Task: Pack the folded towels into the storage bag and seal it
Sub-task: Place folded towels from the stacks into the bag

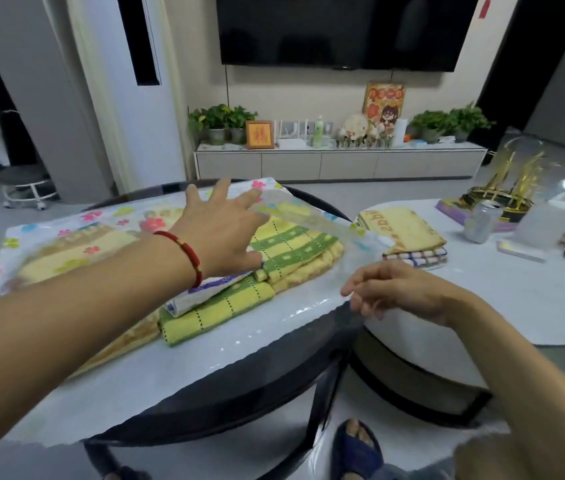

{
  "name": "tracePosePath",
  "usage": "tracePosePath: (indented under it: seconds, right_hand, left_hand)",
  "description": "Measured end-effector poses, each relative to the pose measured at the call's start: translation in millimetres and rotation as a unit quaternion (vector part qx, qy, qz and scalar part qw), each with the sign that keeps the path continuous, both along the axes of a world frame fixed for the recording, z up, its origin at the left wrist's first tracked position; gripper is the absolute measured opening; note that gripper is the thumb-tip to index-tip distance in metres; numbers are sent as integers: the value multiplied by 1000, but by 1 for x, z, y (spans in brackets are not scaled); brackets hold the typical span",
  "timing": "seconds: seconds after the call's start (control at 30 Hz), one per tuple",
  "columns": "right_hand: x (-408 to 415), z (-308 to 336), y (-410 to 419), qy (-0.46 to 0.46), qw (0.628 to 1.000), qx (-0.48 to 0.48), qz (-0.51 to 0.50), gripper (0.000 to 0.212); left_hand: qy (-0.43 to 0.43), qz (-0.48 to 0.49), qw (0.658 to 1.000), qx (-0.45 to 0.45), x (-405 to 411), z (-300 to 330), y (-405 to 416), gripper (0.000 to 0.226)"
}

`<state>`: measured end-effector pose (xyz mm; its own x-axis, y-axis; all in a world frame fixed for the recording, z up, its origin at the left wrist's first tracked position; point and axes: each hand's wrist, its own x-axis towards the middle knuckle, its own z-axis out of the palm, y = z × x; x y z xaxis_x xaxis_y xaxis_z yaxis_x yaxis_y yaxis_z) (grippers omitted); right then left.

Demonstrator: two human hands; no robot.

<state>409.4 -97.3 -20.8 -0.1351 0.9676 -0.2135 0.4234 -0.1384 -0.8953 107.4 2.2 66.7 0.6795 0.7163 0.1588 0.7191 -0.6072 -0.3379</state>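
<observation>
A clear storage bag (66, 237) printed with flowers lies across the round dark table (239, 386), its mouth facing right. Inside it lie folded yellow-and-green checked towels (288, 247) and a white-and-blue one (205, 289). My left hand (222, 233), with a red bracelet on the wrist, reaches over these towels with fingers spread, fingertips against the bag's raised upper flap (305, 216). At the mouth, my right hand (402, 292) pinches the bag's lower edge. A second stack, a yellow lettered towel (406, 230) on a blue checked one (419, 256), sits on the white table outside the bag.
The white table (482, 306) to the right carries a drink can (482, 221), a gold ship model (506, 188), a purple book, glasses and a plastic bag. My slippered foot (357, 448) is under the table. A TV cabinet stands at the far wall.
</observation>
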Motion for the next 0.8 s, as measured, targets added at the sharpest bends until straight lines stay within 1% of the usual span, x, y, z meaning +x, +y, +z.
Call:
tracePosePath:
  seconds: [0.07, 0.13, 0.2, 0.23, 0.3, 0.4, 0.43, 0.47, 0.53, 0.57, 0.6, 0.67, 0.7, 0.73, 0.8]
  right_hand:
    - [46, -4, 0, 11, 994, 30, -103, 17]
    - [84, -14, 12, -18, 975, 61, -214, 21]
    - [114, -26, 37, -93, 940, 86, -316, 21]
    - [126, -33, 52, -158, 918, 95, -350, 19]
    - [146, -43, 83, -287, 878, 96, -370, 24]
    - [172, -54, 126, -406, 842, 44, -352, 29]
    - [182, -57, 138, -428, 835, 25, -346, 29]
    - [193, -60, 150, -427, 837, 12, -342, 31]
    - [209, -64, 169, -381, 858, -4, -344, 42]
    - [214, -66, 177, -367, 863, -8, -349, 47]
    - [216, -68, 183, -371, 860, -9, -351, 49]
    - [217, -70, 191, -409, 842, 6, -351, 50]
    - [216, -70, 193, -409, 841, 17, -354, 50]
    - [217, -68, 194, -384, 851, 24, -357, 53]
    - [220, -60, 192, -300, 882, 17, -364, 60]
  left_hand:
    - [-8, -17, 1000, -12, 18, -8, 3, 64]
    - [-13, -32, 999, -19, 37, -15, 7, 64]
    - [-18, -45, 999, -15, 54, -20, 11, 63]
    - [-21, -50, 998, -13, 61, -21, 15, 63]
    - [-30, -55, 998, -16, 72, -23, 22, 63]
    - [-42, -58, 997, -33, 86, -22, 33, 64]
    - [-43, -61, 997, -36, 90, -20, 38, 65]
    - [-40, -64, 996, -36, 95, -19, 42, 66]
    - [-35, -65, 997, -35, 103, -17, 50, 67]
    - [-38, -62, 997, -39, 106, -16, 53, 67]
    - [-44, -61, 996, -45, 109, -16, 55, 68]
    - [-52, -66, 995, -48, 112, -18, 56, 68]
    - [-53, -67, 995, -49, 112, -18, 56, 68]
    - [-54, -65, 995, -52, 112, -18, 56, 68]
    - [-59, -59, 995, -59, 110, -18, 53, 65]
